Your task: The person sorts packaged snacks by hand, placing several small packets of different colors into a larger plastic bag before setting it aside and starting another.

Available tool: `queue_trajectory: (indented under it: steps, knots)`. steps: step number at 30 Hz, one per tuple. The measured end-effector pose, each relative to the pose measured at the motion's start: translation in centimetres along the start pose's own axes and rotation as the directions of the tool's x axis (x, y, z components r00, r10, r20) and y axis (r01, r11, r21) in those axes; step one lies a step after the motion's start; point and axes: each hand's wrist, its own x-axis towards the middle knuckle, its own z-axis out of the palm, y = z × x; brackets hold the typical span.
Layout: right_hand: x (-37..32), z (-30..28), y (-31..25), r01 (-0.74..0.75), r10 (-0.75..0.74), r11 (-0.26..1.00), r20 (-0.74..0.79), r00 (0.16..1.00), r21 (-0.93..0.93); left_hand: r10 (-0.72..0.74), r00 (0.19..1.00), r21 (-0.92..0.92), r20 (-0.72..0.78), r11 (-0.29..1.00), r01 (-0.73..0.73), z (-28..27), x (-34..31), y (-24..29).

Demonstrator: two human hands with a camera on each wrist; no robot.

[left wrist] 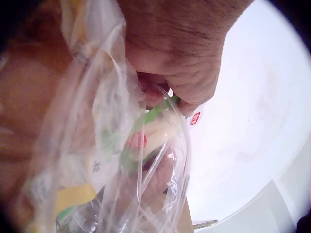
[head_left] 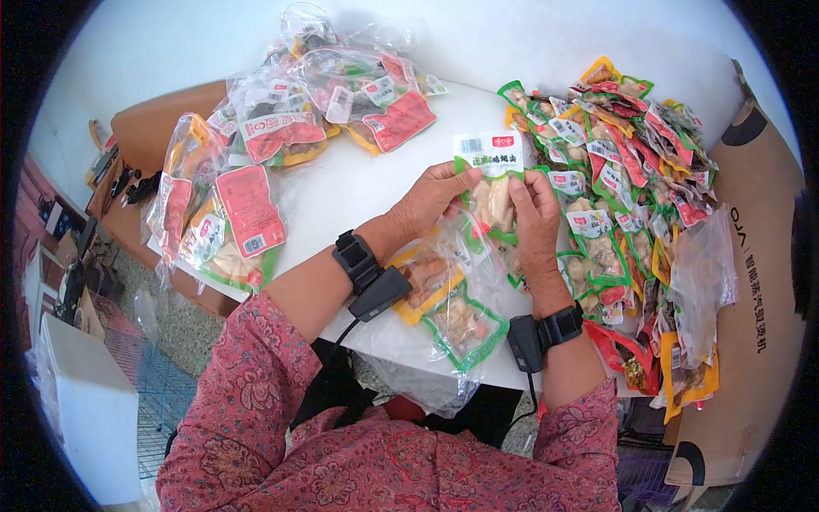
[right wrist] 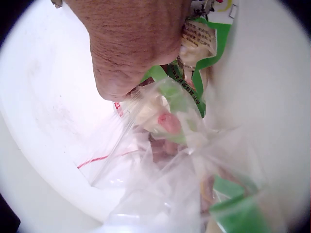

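Note:
Both hands hold one green-edged food packet [head_left: 493, 200] upright by its sides, its white header with a red logo facing up. My left hand [head_left: 426, 200] pinches its left edge; my right hand [head_left: 537, 224] grips the right edge, thumb on the front. Below, a clear plastic bag [head_left: 486, 282] with a yellow-edged packet [head_left: 426, 277] and a green-edged packet [head_left: 465, 324] in it lies at the table's front edge. In the left wrist view the clear bag [left wrist: 109, 97] partly covers the held packet [left wrist: 158, 131]. The right wrist view shows the bag film [right wrist: 160, 189] hanging beneath the right hand [right wrist: 136, 43].
Filled clear bags [head_left: 281, 119] stand on the white table [head_left: 341, 200] at the back left. A large heap of loose packets [head_left: 614, 154] covers the right side, with an empty-looking plastic bag [head_left: 704, 273] on its edge. A cardboard box [head_left: 751, 282] stands at the far right.

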Motion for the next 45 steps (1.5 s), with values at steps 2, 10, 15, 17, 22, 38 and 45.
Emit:
queue_trajectory:
  steps: [2,10,15,17,22,38,45]
  knots:
    - [0.1,-0.2,0.2,-0.014,0.014,1.000,0.009,1.000,-0.008,0.005,0.999,-0.083,0.033,0.997,-0.003,0.0,0.0,-0.1]
    - [0.1,-0.2,0.2,0.032,-0.032,0.999,0.024,0.999,0.021,0.009,0.999,-0.091,0.046,0.996,-0.004,0.0,-0.2,0.3]
    - [0.2,-0.3,0.4,0.029,-0.030,0.999,0.029,0.999,0.033,-0.001,0.999,-0.097,0.051,0.995,0.006,0.0,-0.1,0.2]
    - [0.2,-0.3,0.4,0.032,-0.033,0.999,0.027,0.999,0.033,0.007,0.998,-0.105,0.063,0.994,-0.001,-0.1,0.1,0.0]
    - [0.2,-0.3,0.4,0.040,-0.041,0.999,0.035,0.999,0.020,0.000,0.997,-0.115,0.079,0.993,0.009,-0.1,0.0,0.1]
    - [0.2,-0.4,0.2,-0.048,0.046,0.989,0.021,0.999,0.143,0.015,0.996,0.031,0.089,0.999,-0.018,0.1,-0.1,0.3]
    - [0.5,-0.7,-0.7,0.008,-0.008,1.000,-0.005,1.000,0.028,0.011,0.995,0.060,0.100,0.998,-0.017,0.2,-0.4,0.7]
